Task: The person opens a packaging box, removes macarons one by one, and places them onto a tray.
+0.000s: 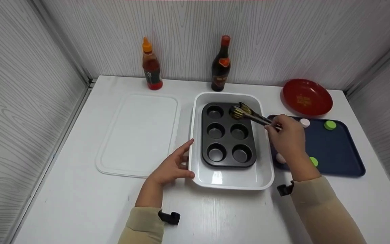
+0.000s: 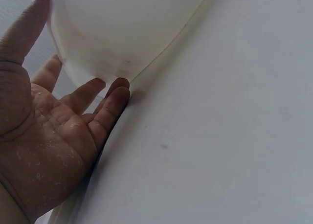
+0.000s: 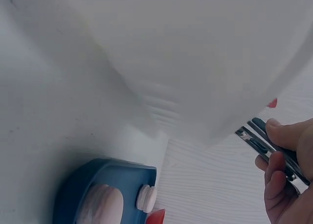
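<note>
A white rectangular basin [image 1: 232, 179] holds a dark six-cup muffin tin [image 1: 227, 140]. My right hand [image 1: 288, 137] pinches a pair of metal tongs [image 1: 258, 119] between thumb and fingers, near the basin's right rim. The slotted tong heads lie over the tin's far right cup and hide part of it; whether anything is between them I cannot tell. With fingers spread, my left hand [image 1: 169, 169] touches the basin's left side. In the left wrist view its relaxed fingertips are right at the basin's lower wall [image 2: 117, 38].
Right of the basin, a dark blue tray [image 1: 335, 149] carries green macarons [image 1: 330, 125] and pale pink ones [image 3: 102, 204]. Behind it sits a red plate [image 1: 308, 98]. A white board [image 1: 141, 132] lies left. A sauce bottle [image 1: 152, 71] and a dark bottle [image 1: 220, 69] stand by the wall.
</note>
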Tool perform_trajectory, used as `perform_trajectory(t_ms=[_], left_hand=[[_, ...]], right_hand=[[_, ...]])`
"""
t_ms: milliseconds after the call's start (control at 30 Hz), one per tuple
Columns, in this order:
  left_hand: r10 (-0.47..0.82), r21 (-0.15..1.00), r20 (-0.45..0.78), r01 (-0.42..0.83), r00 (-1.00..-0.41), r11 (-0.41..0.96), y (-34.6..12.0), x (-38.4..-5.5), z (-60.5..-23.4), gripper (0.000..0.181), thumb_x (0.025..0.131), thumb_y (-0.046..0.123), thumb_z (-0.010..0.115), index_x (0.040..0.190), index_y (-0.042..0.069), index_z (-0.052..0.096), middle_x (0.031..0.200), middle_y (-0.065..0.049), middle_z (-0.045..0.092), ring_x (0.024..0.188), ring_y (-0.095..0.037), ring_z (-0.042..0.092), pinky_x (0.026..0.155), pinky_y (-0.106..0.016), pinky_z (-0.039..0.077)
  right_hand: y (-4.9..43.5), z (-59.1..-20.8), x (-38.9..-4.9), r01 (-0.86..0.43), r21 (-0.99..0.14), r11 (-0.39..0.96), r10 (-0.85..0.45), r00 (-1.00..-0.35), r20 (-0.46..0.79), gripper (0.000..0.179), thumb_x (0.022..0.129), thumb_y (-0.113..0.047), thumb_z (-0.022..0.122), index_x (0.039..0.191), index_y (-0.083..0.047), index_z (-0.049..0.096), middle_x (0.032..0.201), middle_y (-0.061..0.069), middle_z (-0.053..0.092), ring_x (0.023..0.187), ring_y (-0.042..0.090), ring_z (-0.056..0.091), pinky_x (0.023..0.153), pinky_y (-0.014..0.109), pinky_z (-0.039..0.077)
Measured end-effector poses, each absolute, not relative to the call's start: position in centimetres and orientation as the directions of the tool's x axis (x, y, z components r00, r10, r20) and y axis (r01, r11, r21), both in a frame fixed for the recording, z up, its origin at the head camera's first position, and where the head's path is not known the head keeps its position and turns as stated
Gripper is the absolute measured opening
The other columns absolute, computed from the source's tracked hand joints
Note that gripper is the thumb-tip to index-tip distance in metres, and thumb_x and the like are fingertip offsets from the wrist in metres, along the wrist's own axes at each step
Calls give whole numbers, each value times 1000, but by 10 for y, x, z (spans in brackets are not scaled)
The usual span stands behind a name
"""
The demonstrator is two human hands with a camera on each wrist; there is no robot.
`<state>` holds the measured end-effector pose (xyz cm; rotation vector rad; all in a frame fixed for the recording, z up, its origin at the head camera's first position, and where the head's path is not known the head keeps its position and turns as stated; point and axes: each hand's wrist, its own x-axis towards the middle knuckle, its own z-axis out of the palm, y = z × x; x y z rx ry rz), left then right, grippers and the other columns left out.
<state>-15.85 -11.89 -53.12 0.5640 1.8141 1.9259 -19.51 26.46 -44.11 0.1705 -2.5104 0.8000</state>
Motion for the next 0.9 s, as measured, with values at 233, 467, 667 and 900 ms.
perform_trajectory(t_ms=[233,467,667,900], left_hand=[[562,999,-9,-35,-827,-36,-119,-158,-531,119,78,6,95,171,13,20,172,-20,24,129,-44,61,98,-41,58],[560,998,-13,-42,-828,-38,-119,-157,-529,119,79,4,94,171,13,20,173,-20,23,127,-44,62,97,-40,58],[565,998,-12,-42,-825,-40,-119,-157,-529,119,80,3,93,171,14,18,173,-19,21,126,-45,63,97,-41,58],[561,998,-9,-40,-828,-43,-119,-157,-530,118,80,6,94,171,15,20,174,-20,21,128,-45,61,98,-41,58]], right_hand=[[267,-433,-187,-308,-511,802,31,-834,550,19,86,4,85,83,0,67,89,16,75,85,31,75,73,17,48],[270,-427,-179,-336,-504,796,36,-804,593,22,84,4,87,81,1,66,87,15,75,86,32,75,74,1,38],[276,-424,-168,-354,-493,795,31,-788,615,23,84,5,87,80,1,64,85,15,73,84,33,76,74,0,39],[287,-420,-154,-363,-467,806,30,-763,645,24,84,6,87,79,1,64,80,17,67,80,28,72,74,1,40]])
